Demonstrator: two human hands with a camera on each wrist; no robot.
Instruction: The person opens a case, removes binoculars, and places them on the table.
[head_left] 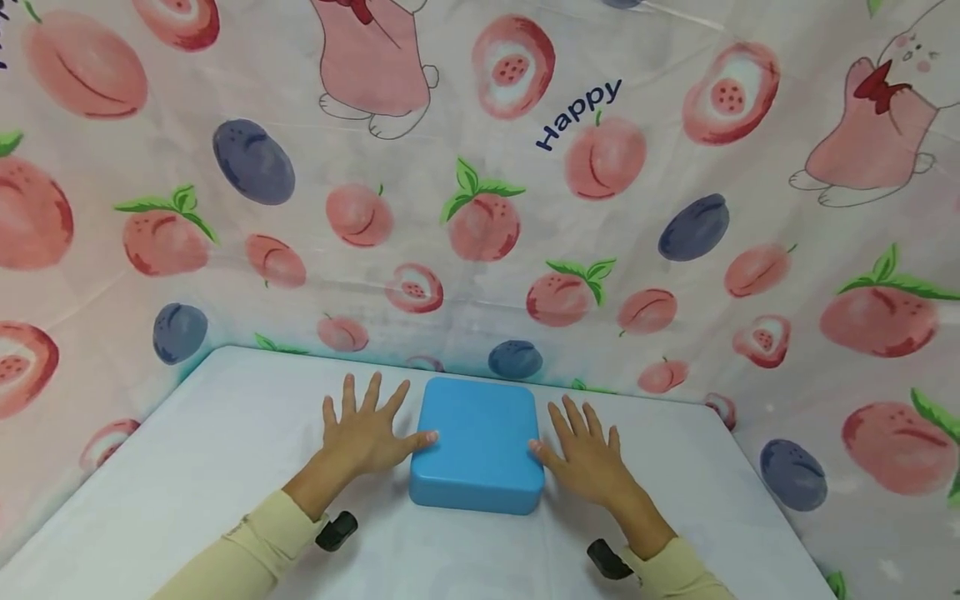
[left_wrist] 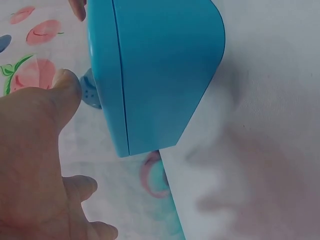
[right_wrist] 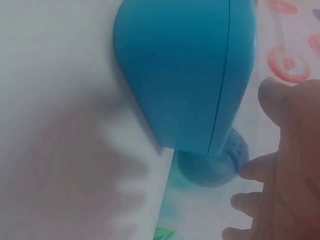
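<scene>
A blue box (head_left: 480,433) with rounded corners stands on the white table, and a thin seam below its lid (left_wrist: 106,75) runs along the side in both wrist views. To its left, my left hand (head_left: 367,437) is spread with straight fingers. Its thumb overlaps the lid's left edge in the head view, but the left wrist view shows a gap between them. On the other side, my right hand (head_left: 588,462) is likewise spread, its thumb near the lid's right edge. A small gap shows there too in the right wrist view. Neither hand holds anything.
The white table (head_left: 202,433) ends just behind the box. Beyond it hangs a cloth (head_left: 420,150) printed with peaches, plums and rabbits, which also continues down both sides. A black device (head_left: 337,532) sits at the left wrist, and another black device (head_left: 609,559) at the right.
</scene>
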